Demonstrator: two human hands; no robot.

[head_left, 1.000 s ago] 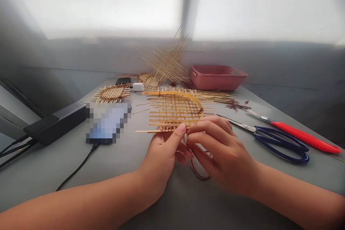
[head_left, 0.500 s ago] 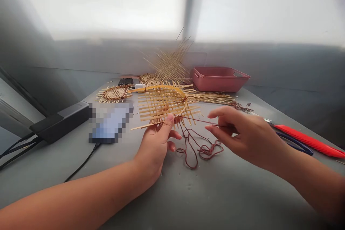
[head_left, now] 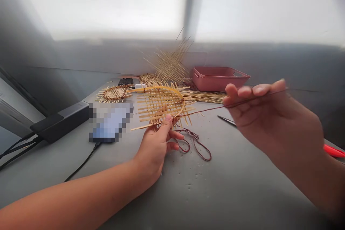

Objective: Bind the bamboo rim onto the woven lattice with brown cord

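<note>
My left hand (head_left: 161,133) pinches the near edge of a woven bamboo piece (head_left: 159,102), thumb on top. A curved bamboo strip (head_left: 176,92) is tied round part of the weave, and loose strip ends stick out past it. From beside my left thumb a dark red cord (head_left: 207,110) runs taut up to my right hand (head_left: 269,115), which is raised at the right. The cord crosses its fingers and is held near the thumb and fingertips. More of the cord lies in loops on the table below the weave.
Behind stand a pink plastic basket (head_left: 221,81), loose crossed bamboo strips (head_left: 171,63) and a bundle of strips (head_left: 207,97). A smaller round weave (head_left: 115,93), a phone (head_left: 110,124) and a black power block (head_left: 60,122) are left. A red handle (head_left: 334,151) shows behind my right wrist.
My right hand has moved up and to the right, drawing the cord out longer. The loops on the table have shrunk. My left hand keeps hold of the woven piece.
</note>
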